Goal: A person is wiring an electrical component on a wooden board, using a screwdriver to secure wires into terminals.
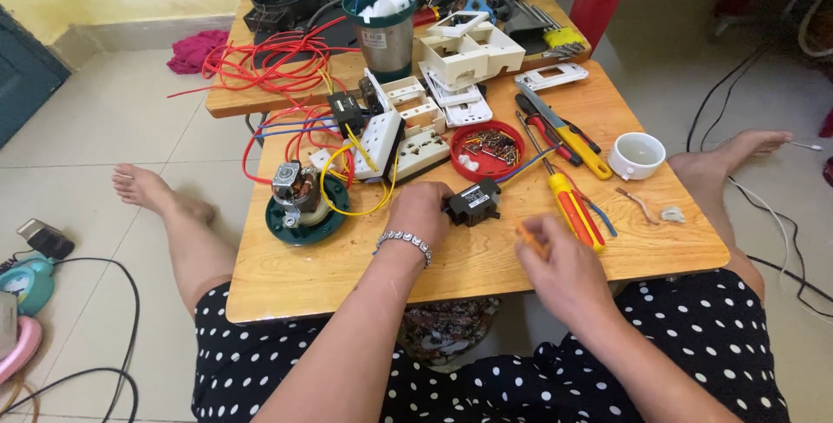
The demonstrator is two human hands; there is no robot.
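My left hand [420, 211], with a beaded bracelet on the wrist, grips a small black electrical component [475, 203] resting on the low wooden table [347, 271]. My right hand [555, 260] is closed around a thin orange-handled tool [529, 238], just right of the component. A yellow and red screwdriver [573, 207] lies beside my right hand. A red dish of small screws [488, 147] sits just behind the component.
A small motor on a green base [304, 199] stands at the left with red, yellow and blue wires [286, 67]. White socket parts [408, 128], a metal cup [382, 28], pliers [564, 132] and a white cup [637, 156] crowd the back. My bare feet flank the table.
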